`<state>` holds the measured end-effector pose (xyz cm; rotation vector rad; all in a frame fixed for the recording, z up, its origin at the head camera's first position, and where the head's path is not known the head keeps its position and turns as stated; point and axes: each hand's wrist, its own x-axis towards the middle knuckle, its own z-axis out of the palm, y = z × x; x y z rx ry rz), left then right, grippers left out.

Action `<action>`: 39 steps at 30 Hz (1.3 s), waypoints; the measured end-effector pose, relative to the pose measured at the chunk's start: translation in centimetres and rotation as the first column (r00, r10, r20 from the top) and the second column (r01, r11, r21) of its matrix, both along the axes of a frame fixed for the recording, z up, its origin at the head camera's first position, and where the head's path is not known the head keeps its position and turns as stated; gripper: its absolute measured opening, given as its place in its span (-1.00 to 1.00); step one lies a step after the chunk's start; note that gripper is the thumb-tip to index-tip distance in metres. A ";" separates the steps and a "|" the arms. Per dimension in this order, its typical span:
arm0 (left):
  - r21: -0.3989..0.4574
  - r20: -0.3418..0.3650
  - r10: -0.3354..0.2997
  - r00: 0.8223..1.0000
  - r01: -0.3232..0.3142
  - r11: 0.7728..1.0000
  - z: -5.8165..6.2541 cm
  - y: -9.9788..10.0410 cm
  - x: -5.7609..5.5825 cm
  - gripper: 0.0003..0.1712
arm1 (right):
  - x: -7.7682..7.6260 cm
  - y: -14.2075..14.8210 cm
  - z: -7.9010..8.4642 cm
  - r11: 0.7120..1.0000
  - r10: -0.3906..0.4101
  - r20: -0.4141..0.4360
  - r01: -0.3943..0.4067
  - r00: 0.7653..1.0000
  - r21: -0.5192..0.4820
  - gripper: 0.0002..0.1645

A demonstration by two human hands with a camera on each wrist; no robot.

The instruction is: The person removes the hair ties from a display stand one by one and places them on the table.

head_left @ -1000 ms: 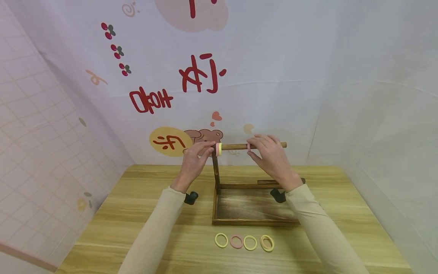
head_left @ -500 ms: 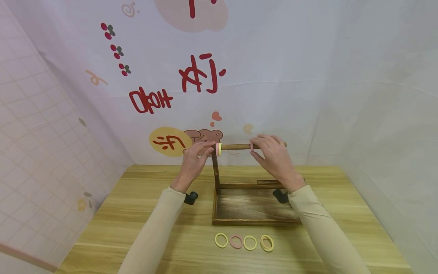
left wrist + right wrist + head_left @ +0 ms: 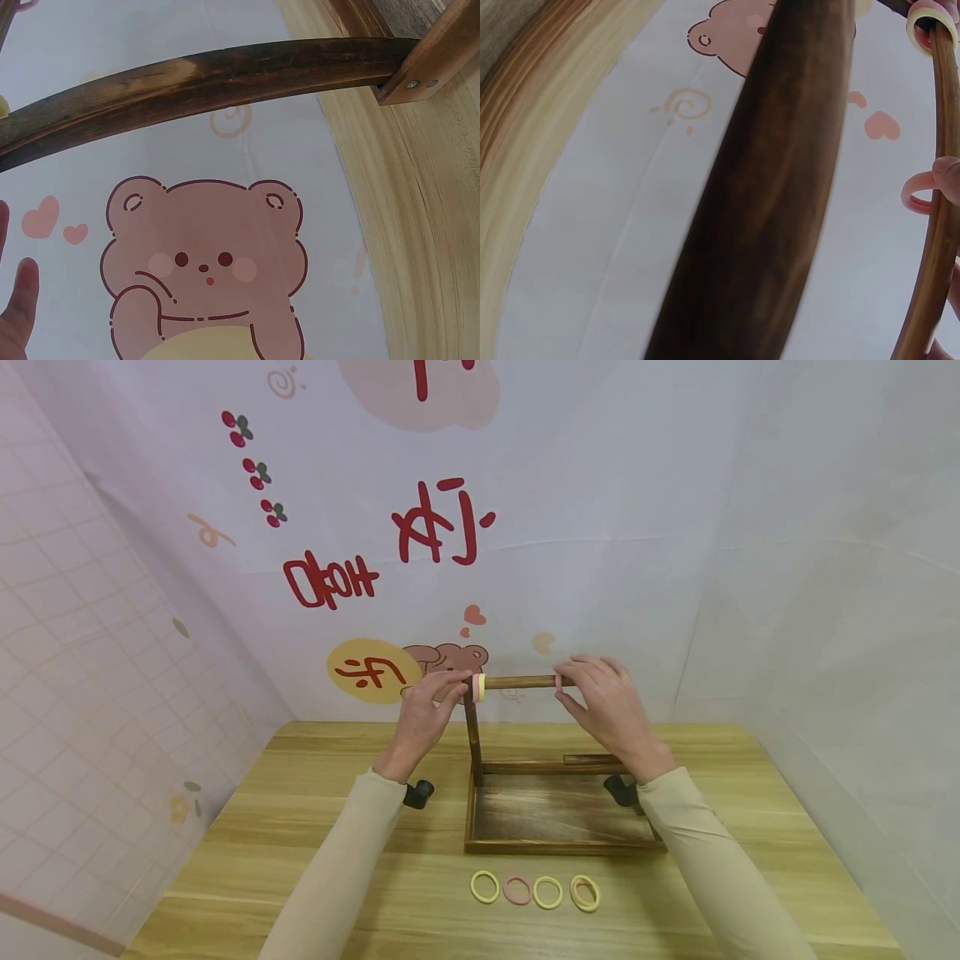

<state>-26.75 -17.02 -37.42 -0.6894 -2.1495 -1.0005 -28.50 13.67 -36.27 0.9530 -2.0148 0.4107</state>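
Note:
A wooden stand (image 3: 474, 735) holds a horizontal rod (image 3: 521, 682) at the top of its post. A pink hair tie and a yellow hair tie (image 3: 482, 687) sit at the rod's left end, against the post. There my left hand (image 3: 426, 714) grips the post top with thumb and fingers; the exact contact is partly hidden. Farther right, my right hand (image 3: 609, 706) pinches another pink hair tie (image 3: 917, 193), which still encircles the rod. That hand covers the rod's right end in the head view.
Several pink and yellow hair ties (image 3: 517, 889) lie in a row before the stand's tray base (image 3: 566, 846). A lower rod (image 3: 588, 759) sticks out behind the tray and looms close in the right wrist view. A printed curtain (image 3: 600, 568) hangs behind the wooden table (image 3: 315, 827).
My right hand has slid to the right along the rod with the pink hair tie, away from the pair at the post. The left hand has stayed in place.

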 end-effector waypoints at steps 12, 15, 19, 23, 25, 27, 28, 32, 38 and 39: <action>-0.002 0.021 0.002 1.000 -0.002 1.000 0.0 0.0 0.1 -0.70 | 0.1 0.7 0.0 1.000 -0.016 0.011 0.016 1.000 -0.005 -0.52; 0.002 0.032 0.000 1.000 0.000 1.000 0.0 0.0 0.1 -0.70 | 0.1 0.8 0.0 1.000 -0.017 0.012 0.017 1.000 -0.006 -0.53; 0.004 0.031 -0.003 1.000 0.003 1.000 0.0 0.0 0.1 -0.70 | 0.1 0.9 0.1 1.000 -0.016 0.008 0.016 1.000 -0.007 -0.52; -0.002 0.036 0.002 0.999 -0.002 1.000 0.1 -0.1 0.2 -0.70 | 0.2 1.1 0.0 1.000 -0.020 0.017 0.021 1.000 -0.012 -0.50; -0.001 0.039 0.002 0.999 -0.002 1.000 0.1 -0.1 0.2 -0.70 | 0.1 1.2 0.0 1.000 -0.023 0.021 0.023 1.000 -0.015 -0.50; -0.002 0.037 0.002 0.999 -0.001 1.000 0.1 0.0 0.2 -0.70 | 0.1 1.4 0.0 1.000 -0.023 0.023 0.024 0.999 -0.017 -0.51; 0.001 0.037 -0.001 0.999 0.001 1.000 0.1 0.0 0.2 -0.70 | 0.1 1.4 0.0 1.000 -0.024 0.023 0.025 0.999 -0.017 -0.51; -0.004 0.021 0.003 1.000 -0.003 1.000 0.2 0.0 0.2 -0.70 | 0.1 1.7 0.0 0.999 -0.027 0.020 0.028 0.999 -0.016 -0.50; -0.005 0.023 0.009 1.000 -0.009 1.000 0.2 0.0 0.2 -0.71 | 0.2 2.1 0.1 0.999 -0.033 0.030 0.033 0.999 -0.011 -0.48; -0.003 0.028 0.009 1.000 -0.009 1.000 0.2 0.0 0.2 -0.71 | 0.3 2.1 0.1 0.999 -0.034 0.033 0.034 0.999 -0.011 -0.48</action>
